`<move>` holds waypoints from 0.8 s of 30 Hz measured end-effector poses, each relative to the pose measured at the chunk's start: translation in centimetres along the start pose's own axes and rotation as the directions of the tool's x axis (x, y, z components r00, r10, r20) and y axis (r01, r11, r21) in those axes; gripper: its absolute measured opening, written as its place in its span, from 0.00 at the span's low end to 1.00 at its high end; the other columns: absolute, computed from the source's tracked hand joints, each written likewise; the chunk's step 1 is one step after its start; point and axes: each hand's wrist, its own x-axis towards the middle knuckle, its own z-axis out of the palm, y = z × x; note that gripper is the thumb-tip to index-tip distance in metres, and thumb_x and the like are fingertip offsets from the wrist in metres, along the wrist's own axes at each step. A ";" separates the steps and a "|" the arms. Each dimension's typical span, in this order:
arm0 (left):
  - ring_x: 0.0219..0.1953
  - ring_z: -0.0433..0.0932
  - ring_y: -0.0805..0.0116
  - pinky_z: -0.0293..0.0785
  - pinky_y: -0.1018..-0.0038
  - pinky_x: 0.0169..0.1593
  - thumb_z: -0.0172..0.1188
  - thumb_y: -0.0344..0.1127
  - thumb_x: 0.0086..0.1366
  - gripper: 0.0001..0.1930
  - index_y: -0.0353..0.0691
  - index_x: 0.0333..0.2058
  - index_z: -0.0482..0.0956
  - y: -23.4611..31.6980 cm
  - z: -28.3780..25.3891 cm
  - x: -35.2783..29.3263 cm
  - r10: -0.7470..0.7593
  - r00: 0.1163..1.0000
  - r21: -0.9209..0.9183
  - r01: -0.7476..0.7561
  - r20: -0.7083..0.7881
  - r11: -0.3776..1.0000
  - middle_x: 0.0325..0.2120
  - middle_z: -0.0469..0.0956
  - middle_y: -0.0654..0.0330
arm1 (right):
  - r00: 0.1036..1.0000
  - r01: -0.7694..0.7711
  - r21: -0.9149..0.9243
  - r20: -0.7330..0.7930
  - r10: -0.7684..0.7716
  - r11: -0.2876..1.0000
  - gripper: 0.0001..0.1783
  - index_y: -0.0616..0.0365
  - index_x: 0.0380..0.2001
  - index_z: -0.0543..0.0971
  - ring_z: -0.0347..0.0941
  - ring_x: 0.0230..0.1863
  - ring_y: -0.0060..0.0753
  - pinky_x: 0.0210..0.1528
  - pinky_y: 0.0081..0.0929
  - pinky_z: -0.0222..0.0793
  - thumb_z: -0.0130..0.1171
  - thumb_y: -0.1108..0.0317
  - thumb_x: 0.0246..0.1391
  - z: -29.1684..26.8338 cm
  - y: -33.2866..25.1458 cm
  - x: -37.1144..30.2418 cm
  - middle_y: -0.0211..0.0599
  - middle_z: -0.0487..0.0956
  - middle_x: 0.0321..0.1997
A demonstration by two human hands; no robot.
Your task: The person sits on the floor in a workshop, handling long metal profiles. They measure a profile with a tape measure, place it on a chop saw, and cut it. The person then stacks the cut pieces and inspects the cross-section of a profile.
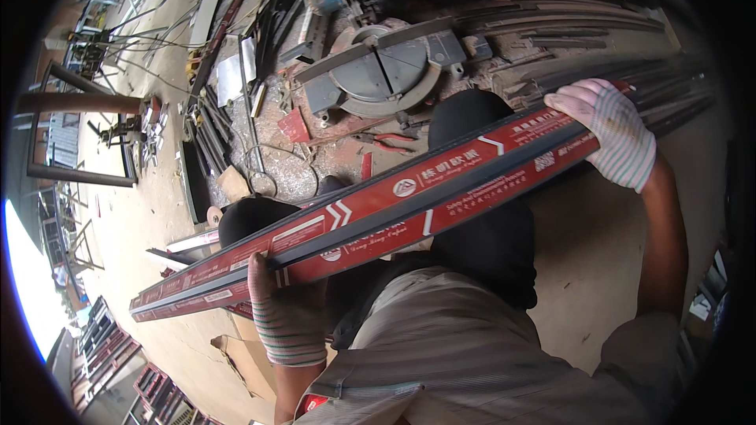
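A long metal profile [402,189] lies slantwise across my lap, with red printed protective film on its faces and a dark groove running between them. My left hand [287,319], in a white striped work glove, is closed on its lower edge towards the left end, thumb up against the side. Further along to the right, my right hand [618,138], gloved the same way, wraps over the upper edge. The profile's right end fades among dark bars behind that hand. Just beyond my knees sits a grey mitre saw base [386,71] with a round slotted table.
Red-handled pliers [386,142] lie on the littered floor before the saw, near a red flat scrap [294,125]. Long dark bars [551,12] are stacked at the far right. At the left stands a dark rectangular frame [79,177]. Torn cardboard [244,362] lies beside my left arm.
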 end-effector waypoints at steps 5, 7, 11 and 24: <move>0.45 0.84 0.54 0.81 0.60 0.48 0.60 0.52 0.70 0.28 0.34 0.57 0.74 2.7 -2.6 -2.8 -0.229 0.972 0.583 0.163 0.042 0.796 0.43 0.83 0.46 | 0.997 0.011 0.005 -0.074 -0.011 1.000 0.32 0.54 0.59 0.76 0.73 0.61 0.43 0.68 0.43 0.64 0.70 0.64 0.49 1.3 0.5 -0.6 0.36 0.79 0.57; 0.34 0.86 0.58 0.83 0.65 0.40 0.64 0.49 0.67 0.29 0.28 0.55 0.74 3.8 0.3 -5.1 -0.156 0.976 0.873 -0.058 0.151 0.483 0.34 0.85 0.46 | 0.997 0.027 0.008 -0.077 -0.027 1.000 0.32 0.54 0.59 0.76 0.73 0.60 0.43 0.67 0.43 0.65 0.70 0.64 0.49 1.8 1.0 -0.8 0.37 0.79 0.57; 0.50 0.79 0.46 0.75 0.54 0.54 0.74 0.39 0.53 0.37 0.34 0.60 0.69 4.0 2.3 -3.6 0.098 0.479 0.465 -0.752 0.873 -0.466 0.52 0.75 0.42 | 0.989 0.061 -0.008 -0.136 -0.061 0.998 0.34 0.54 0.59 0.76 0.73 0.60 0.44 0.67 0.42 0.67 0.71 0.65 0.47 1.8 0.7 -0.1 0.39 0.79 0.58; 0.56 0.73 0.41 0.69 0.51 0.61 0.68 0.27 0.54 0.38 0.31 0.65 0.65 -0.7 6.5 0.7 -0.198 0.439 0.204 -0.711 0.877 -0.673 0.56 0.73 0.43 | 0.933 -0.139 0.089 -0.322 0.161 0.986 0.44 0.48 0.60 0.75 0.69 0.66 0.48 0.72 0.49 0.61 0.80 0.65 0.34 2.5 1.0 -3.3 0.38 0.75 0.63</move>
